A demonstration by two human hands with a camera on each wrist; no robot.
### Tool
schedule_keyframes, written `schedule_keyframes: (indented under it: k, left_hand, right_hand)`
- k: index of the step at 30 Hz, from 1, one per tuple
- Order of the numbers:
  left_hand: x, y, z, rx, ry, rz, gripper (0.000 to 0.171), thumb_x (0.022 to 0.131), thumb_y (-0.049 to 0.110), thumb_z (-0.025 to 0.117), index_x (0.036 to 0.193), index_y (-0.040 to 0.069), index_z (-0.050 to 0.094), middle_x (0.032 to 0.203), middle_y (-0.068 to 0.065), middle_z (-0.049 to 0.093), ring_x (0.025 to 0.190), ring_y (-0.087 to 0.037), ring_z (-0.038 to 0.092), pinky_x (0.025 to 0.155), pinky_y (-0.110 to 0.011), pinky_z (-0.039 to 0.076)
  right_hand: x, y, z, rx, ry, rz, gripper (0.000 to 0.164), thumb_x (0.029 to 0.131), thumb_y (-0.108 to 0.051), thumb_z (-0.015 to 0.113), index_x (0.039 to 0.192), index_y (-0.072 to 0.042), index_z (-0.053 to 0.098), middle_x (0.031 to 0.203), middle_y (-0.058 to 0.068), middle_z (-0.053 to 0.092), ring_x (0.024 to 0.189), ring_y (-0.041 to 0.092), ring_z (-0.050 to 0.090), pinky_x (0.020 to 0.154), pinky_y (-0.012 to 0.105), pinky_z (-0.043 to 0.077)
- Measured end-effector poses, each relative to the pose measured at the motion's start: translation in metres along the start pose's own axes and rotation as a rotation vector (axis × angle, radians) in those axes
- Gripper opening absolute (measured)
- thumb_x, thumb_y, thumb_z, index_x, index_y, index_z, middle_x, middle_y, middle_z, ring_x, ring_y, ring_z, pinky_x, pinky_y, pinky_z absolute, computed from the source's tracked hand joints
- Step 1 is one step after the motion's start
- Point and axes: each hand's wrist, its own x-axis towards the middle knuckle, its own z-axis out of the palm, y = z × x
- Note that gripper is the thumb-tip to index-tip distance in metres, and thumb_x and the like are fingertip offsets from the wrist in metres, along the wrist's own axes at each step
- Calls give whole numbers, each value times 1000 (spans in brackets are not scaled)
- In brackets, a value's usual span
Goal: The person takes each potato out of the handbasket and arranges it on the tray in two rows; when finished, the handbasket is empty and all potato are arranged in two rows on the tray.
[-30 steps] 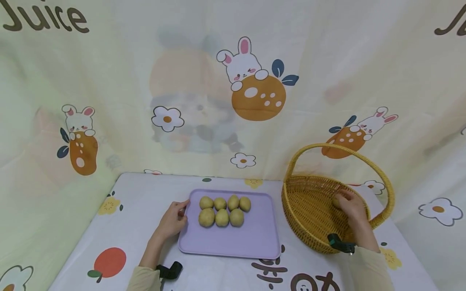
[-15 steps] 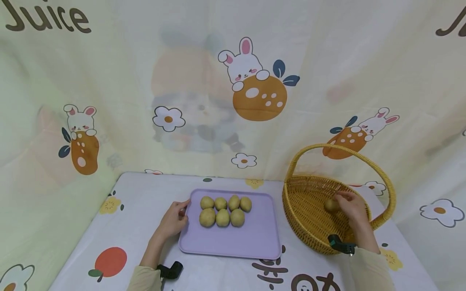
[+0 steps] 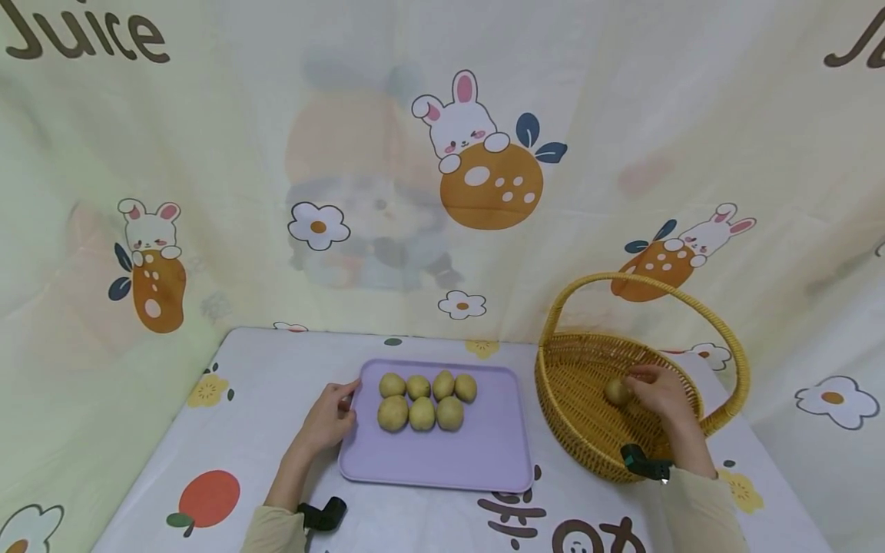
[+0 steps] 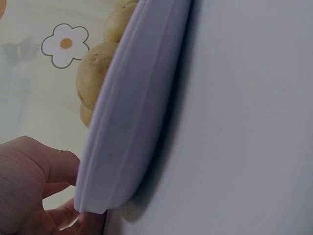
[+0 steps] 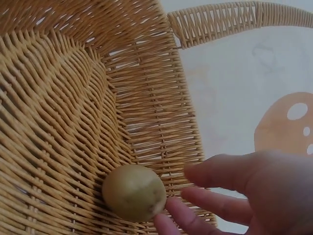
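My left hand (image 3: 332,418) is at the left edge of a lilac tray (image 3: 442,465). Its thumb and fingers hold the rim, close up in the left wrist view. Round yellow-brown potatoes (image 3: 421,413) sit in two rows on the tray. On the right, my right hand (image 3: 661,393) reaches inside a wicker basket (image 3: 574,415). There the fingertips touch one potato (image 5: 133,193) on the woven bottom, with the thumb held apart from it in the right wrist view.
The basket's tall handle (image 3: 639,283) arches over the right forearm's side. A white printed cloth (image 3: 228,430) covers the table, and a curtain (image 3: 373,322) with rabbit and fruit prints hangs behind it.
Inside the basket, the potato has shifted left, away from the right wall, and my right hand has followed it. The left hand and the tray stay where they were.
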Motion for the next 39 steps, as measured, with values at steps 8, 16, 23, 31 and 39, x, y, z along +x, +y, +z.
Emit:
schedule_keyframes:
  k: [8,16,23,31,39]
  left_hand:
    - [-1,2,-1,-1,-4,-9,56,80,-6,65,135,-5,56,111,-18,57,88,-24,58,75,-37,47]
    - [-1,2,-1,-4,-2,-3,56,79,-6,65,135,-5,55,111,-19,57,88,-25,58,75,-37,48]
    - [-1,1,0,-3,-2,2,56,80,-6,65,135,-5,55,112,-19,57,88,-25,59,76,-38,48]
    - [-1,1,0,-8,-3,-5,56,80,-5,65,135,-5,56,112,-18,57,89,-25,59,76,-38,48]
    - [-1,3,-1,-11,-6,-16,56,80,-6,65,136,-4,55,113,-18,57,90,-25,59,77,-38,48]
  right_hand:
    - [-1,2,-3,-29,-53,-8,42,90,-17,63,119,13,63,130,36,49,110,41,50,79,41,45]
    - [-1,5,-1,34,-69,-1,36,87,-14,67,115,9,68,121,28,58,97,30,55,70,32,47]
    - [0,6,0,112,-99,50,37,89,-17,70,117,6,68,111,16,65,87,19,60,74,38,52]
    - [-3,0,3,144,-202,70,53,92,-21,68,128,15,54,116,24,61,85,21,67,75,41,57]
    - [-6,-3,4,160,-193,66,49,95,-20,63,125,17,55,108,20,62,81,20,66,73,38,57]
